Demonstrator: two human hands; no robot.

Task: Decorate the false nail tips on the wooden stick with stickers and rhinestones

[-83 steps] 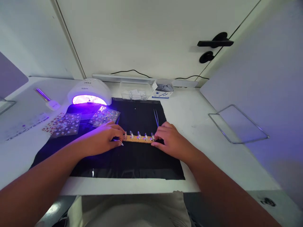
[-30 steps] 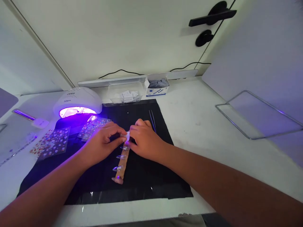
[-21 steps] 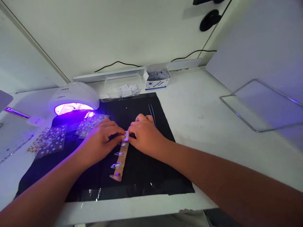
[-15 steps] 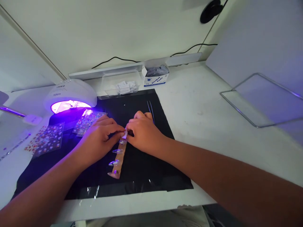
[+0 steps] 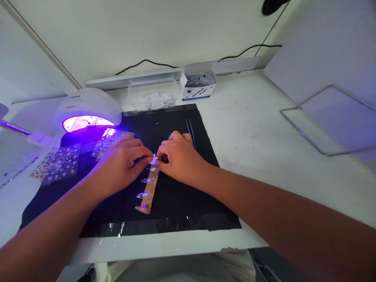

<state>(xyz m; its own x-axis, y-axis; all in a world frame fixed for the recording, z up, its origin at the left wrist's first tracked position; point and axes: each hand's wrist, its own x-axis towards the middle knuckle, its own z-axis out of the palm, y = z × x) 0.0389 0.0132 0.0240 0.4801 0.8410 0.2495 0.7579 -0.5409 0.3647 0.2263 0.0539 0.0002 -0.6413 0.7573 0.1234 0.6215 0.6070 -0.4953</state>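
The person wears a pale, creased garment point(image 5: 188, 271).

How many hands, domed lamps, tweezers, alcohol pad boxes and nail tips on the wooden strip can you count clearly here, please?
Hands (left hand, right hand): 2
Domed lamp: 1
Tweezers: 1
Alcohol pad box: 1
Nail tips clearly visible on the wooden strip: 4
Total: 9
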